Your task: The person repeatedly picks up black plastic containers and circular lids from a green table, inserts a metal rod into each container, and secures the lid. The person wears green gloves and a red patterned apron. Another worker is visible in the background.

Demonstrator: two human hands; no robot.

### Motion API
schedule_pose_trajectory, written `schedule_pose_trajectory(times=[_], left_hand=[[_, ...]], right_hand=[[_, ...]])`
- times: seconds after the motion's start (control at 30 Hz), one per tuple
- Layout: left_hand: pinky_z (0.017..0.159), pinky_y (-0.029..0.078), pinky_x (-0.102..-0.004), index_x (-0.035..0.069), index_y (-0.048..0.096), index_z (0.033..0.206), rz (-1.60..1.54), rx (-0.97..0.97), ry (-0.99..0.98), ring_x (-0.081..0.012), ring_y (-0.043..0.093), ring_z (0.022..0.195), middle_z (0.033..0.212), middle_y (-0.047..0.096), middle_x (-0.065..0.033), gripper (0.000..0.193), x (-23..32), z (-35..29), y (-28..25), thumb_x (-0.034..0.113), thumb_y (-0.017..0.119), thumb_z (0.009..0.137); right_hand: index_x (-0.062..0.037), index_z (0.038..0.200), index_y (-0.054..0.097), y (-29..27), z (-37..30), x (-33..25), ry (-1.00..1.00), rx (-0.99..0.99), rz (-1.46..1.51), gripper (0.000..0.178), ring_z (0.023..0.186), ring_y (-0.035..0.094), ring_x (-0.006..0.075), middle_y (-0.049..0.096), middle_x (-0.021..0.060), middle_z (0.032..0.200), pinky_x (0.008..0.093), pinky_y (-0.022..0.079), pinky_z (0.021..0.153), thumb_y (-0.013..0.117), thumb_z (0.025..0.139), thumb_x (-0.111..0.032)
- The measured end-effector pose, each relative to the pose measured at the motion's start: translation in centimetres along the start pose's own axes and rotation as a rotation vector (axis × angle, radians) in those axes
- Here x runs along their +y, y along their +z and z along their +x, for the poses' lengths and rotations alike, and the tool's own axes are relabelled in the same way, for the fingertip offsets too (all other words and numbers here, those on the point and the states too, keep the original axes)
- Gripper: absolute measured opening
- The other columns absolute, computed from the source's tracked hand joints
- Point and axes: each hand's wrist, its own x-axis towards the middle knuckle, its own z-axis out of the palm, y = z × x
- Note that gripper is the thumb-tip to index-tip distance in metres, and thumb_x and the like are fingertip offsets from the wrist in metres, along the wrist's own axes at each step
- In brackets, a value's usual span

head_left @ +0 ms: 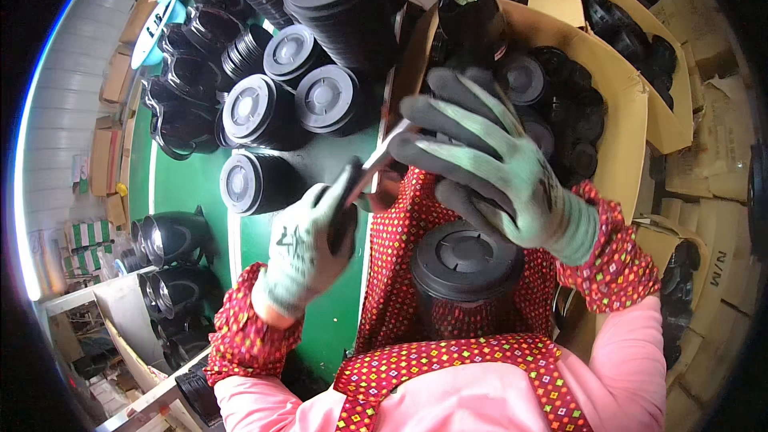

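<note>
My left hand (308, 240), in a pale green glove with dark grey fingertips, is closed on a thin, flat thing (377, 162). That thing is dark near the glove and pale and shiny toward its other end; its kind I cannot make out. My right hand (488, 156), gloved alike, has its fingers spread beside the pale end; whether it touches is unclear. Below the right hand, a black plastic pot with a round lid-like top (466, 260) stands upright against my red patterned apron (408, 248).
Black pots in stacks (340, 0) and round-topped black pots (250, 108) crowd the green table (320, 328). At right, a cardboard box (624, 112) holds many black plastic parts, with another open box (672, 104) behind it. More glossy black pots (180, 236) lie at the left.
</note>
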Motion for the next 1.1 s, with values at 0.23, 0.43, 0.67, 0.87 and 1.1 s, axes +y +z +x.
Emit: schedule_pose_trajectory(times=[0.23, 0.43, 0.67, 0.87, 1.1], left_hand=[[0.105, 0.049, -0.0503, -0.007, 0.059, 0.144, -0.295, -0.165, 0.376, -0.0463, 0.062, 0.124, 0.146, 0.055, -0.031, 0.084, 6.0, 4.9, -4.2, 0.049, 0.077, 0.084], [0.102, 0.049, -0.0502, 0.001, 0.067, 0.127, -0.49, -0.27, 0.725, -0.038, 0.063, 0.113, 0.122, 0.062, -0.0208, 0.05, 12.2, 6.9, 4.0, 0.029, 0.071, 0.087], [0.091, 0.048, -0.0417, -0.009, 0.052, 0.147, 0.246, -0.174, 0.391, -0.0293, 0.059, 0.099, 0.11, 0.061, -0.0163, 0.074, 18.4, 7.4, 6.8, 0.034, 0.062, 0.087], [0.105, 0.049, -0.049, -0.005, 0.061, 0.144, -0.129, -0.125, 0.708, -0.0325, 0.063, 0.116, 0.128, 0.064, -0.0174, 0.068, 16.3, 4.3, 6.4, 0.028, 0.058, 0.084], [0.092, 0.051, -0.0499, -0.003, 0.062, 0.142, 0.074, -0.151, 0.498, -0.0316, 0.064, 0.103, 0.121, 0.065, -0.0158, 0.066, 18.3, 5.1, 6.8, 0.028, 0.059, 0.083]], right_hand=[[-0.0101, 0.105, 0.075, 3.1, -2.4, 6.6, 0.107, -0.266, 0.469, 0.027, 0.097, 0.066, 0.0359, 0.071, 0.0121, 0.093, 0.0423, 0.047, 0.091, 0.068, 0.098, -0.035], [-0.0071, 0.106, 0.076, 6.4, -6.4, 6.6, 0.487, -0.195, 1.346, 0.027, 0.116, 0.064, 0.0332, 0.069, 0.0155, 0.12, 0.0425, 0.047, 0.101, 0.065, 0.102, -0.032], [-0.0046, 0.103, 0.076, 5.7, -4.4, 3.5, 0.419, -0.349, 1.756, 0.028, 0.127, 0.06, 0.0327, 0.065, 0.0167, 0.131, 0.0443, 0.046, 0.108, 0.065, 0.103, -0.03], [-0.0025, 0.095, 0.076, 4.9, -3.5, 4.0, 0.153, -0.404, 1.596, 0.031, 0.13, 0.058, 0.0323, 0.063, 0.0171, 0.133, 0.0465, 0.042, 0.114, 0.064, 0.103, -0.03], [-0.0029, 0.081, 0.073, 6.0, -2.0, 4.7, 0.005, -0.507, 1.604, 0.04, 0.12, 0.059, 0.0312, 0.065, 0.0149, 0.115, 0.0493, 0.033, 0.118, 0.061, 0.101, -0.036]])
